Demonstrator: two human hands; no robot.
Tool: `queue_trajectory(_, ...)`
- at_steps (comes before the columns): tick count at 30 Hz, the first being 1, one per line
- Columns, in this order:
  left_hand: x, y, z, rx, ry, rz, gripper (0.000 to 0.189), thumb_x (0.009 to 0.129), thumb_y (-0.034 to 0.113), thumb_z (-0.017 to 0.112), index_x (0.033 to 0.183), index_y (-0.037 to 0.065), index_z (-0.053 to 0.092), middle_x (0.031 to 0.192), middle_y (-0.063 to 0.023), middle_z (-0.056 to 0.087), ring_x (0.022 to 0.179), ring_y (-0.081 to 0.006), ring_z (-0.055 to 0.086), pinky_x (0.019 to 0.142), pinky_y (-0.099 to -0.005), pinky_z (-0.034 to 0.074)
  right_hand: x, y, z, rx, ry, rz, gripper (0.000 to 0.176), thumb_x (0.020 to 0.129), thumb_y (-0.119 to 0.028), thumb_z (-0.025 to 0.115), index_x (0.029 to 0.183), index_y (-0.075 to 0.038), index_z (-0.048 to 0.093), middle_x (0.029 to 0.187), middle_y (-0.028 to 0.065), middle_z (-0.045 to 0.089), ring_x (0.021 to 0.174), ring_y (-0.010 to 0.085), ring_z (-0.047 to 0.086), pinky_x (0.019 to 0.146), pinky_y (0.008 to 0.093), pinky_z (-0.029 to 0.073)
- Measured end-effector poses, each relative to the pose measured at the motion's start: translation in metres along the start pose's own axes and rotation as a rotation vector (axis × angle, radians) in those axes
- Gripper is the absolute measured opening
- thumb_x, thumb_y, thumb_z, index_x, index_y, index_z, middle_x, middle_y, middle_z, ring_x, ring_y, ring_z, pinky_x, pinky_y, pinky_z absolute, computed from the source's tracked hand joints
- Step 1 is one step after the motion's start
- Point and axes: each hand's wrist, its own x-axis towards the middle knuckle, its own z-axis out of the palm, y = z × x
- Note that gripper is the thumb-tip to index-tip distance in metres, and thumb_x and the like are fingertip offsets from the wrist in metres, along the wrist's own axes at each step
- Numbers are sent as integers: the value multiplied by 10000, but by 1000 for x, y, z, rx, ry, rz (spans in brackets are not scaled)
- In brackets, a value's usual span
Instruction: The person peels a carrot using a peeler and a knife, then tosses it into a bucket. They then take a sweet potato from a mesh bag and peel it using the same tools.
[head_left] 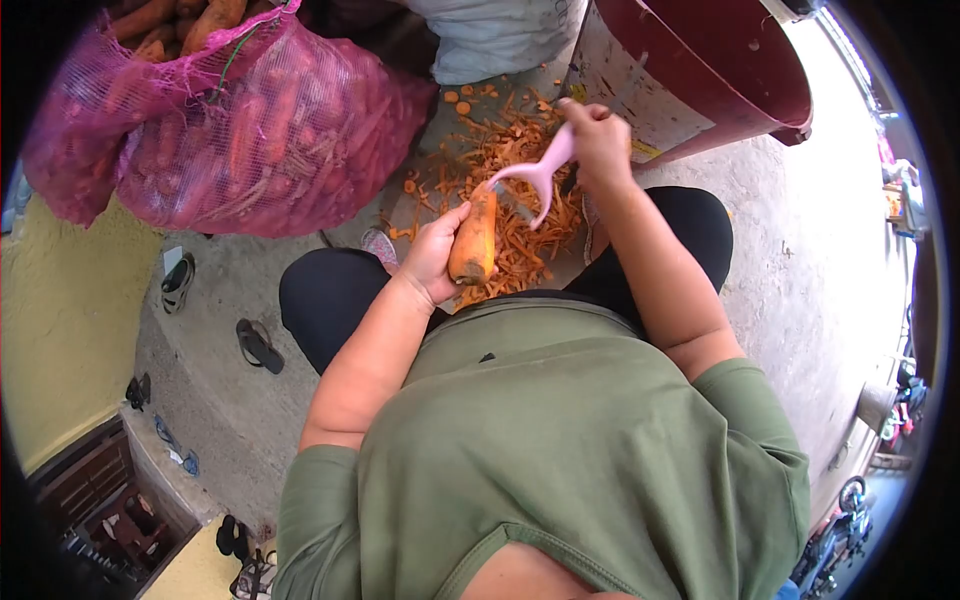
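Carrot (475, 240), orange, held tip-up in front of the green shirt (560, 430), between two black-clad knees. Far to the left of the carrot and higher in the picture, a pink mesh sack (250, 130) bulging with more carrots, open at the top. Down and to the left of the carrot, two loose sandals, one dark (258, 345) and one paler (177, 283), lying apart on the concrete floor (800, 250). Right against the carrot's left side, the left hand (432, 258): fingers curled round the lower end, thumb up along the side, closed firmly on it. Well beyond the carrot, at the top edge, a white sack (490, 35). On the floor just past the carrot, a heap of orange peelings (520, 140) with a few round slices among them. Meeting the carrot's upper end from the right, the blade head of a pink peeler (540, 172), handle slanting up and rightward. Up and to the right of the carrot, at the top of that handle, the right hand (598, 140): fingers wrapped shut round the handle, back of the hand toward the camera. Farther right of the carrot and above it, a large maroon tub (740, 60), its worn pale outside next to the peelings.
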Motion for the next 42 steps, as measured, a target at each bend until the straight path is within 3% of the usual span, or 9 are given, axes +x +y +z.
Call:
queue_trajectory(6, -6, -1, 12, 42, -7, -15, 324, 860, 333, 391, 1042, 73, 452, 860, -114, 529, 675, -224, 572, 535, -367, 503, -32, 9, 19, -300, -159, -223, 287, 753, -260, 588, 660, 11, 563, 557, 60, 544, 524, 115, 505, 508, 275, 409)
queue_trajectory(13, -18, -6, 19, 59, 131, -49, 346, 867, 352, 351, 1007, 58, 466, 869, -129, 545, 696, -249, 569, 560, -386, 494, -39, -8, 13, -733, -398, -3, 380, 715, -365, 603, 628, 2, 554, 550, 102, 541, 548, 182, 537, 568, 297, 426)
queue_trajectory(16, -12, -8, 19, -48, 115, -26, 347, 866, 345, 358, 979, 36, 468, 851, -128, 549, 680, -249, 569, 562, -371, 493, -62, -22, 17, -650, -433, -22, 380, 667, -368, 639, 603, -5, 546, 538, 105, 534, 540, 190, 537, 577, 293, 434)
queue_trajectory(19, -7, -11, 13, -45, 26, -2, 363, 863, 347, 363, 966, 15, 467, 815, -132, 550, 658, -252, 568, 552, -360, 492, -64, -11, 24, -758, -360, -278, 295, 655, -302, 641, 623, -17, 574, 586, 123, 575, 552, 217, 571, 564, 303, 450)
queue_trajectory(25, -13, -12, 5, 55, 20, -74, 364, 847, 361, 399, 998, 34, 451, 775, -125, 546, 667, -233, 578, 525, -355, 494, 34, 6, -7, -593, 32, 45, 256, 669, -281, 635, 686, -27, 609, 632, 117, 607, 611, 170, 601, 597, 281, 469)
queue_trajectory(31, -10, -11, 31, -52, 102, -20, 354, 852, 369, 388, 1008, 58, 456, 783, -115, 546, 631, -233, 575, 534, -382, 494, -52, -8, 17, -667, -319, -247, 233, 657, -248, 651, 655, -22, 594, 623, 127, 584, 585, 204, 566, 593, 282, 446)
queue_trajectory(34, -6, -17, 2, 28, -72, -129, 370, 862, 370, 350, 1038, 58, 444, 829, -139, 548, 652, -241, 574, 536, -404, 491, 6, 15, 11, -659, -61, -247, 246, 672, -252, 636, 668, -10, 594, 611, 116, 587, 579, 213, 574, 586, 298, 449)
queue_trajectory(37, -6, -16, -3, 11, 37, -95, 362, 863, 354, 349, 1039, 52, 439, 837, -154, 549, 673, -253, 575, 542, -394, 494, 26, -1, -3, -617, 45, -80, 269, 670, -274, 644, 687, -8, 605, 596, 101, 592, 562, 173, 577, 581, 289, 459)
queue_trajectory(42, -3, -16, 11, 13, 9, -29, 355, 868, 322, 360, 1032, 19, 444, 814, -138, 551, 662, -248, 585, 561, -376, 506, -50, -12, 17, -658, -304, -210, 285, 678, -289, 635, 647, -9, 587, 600, 116, 575, 602, 185, 571, 589, 293, 443)
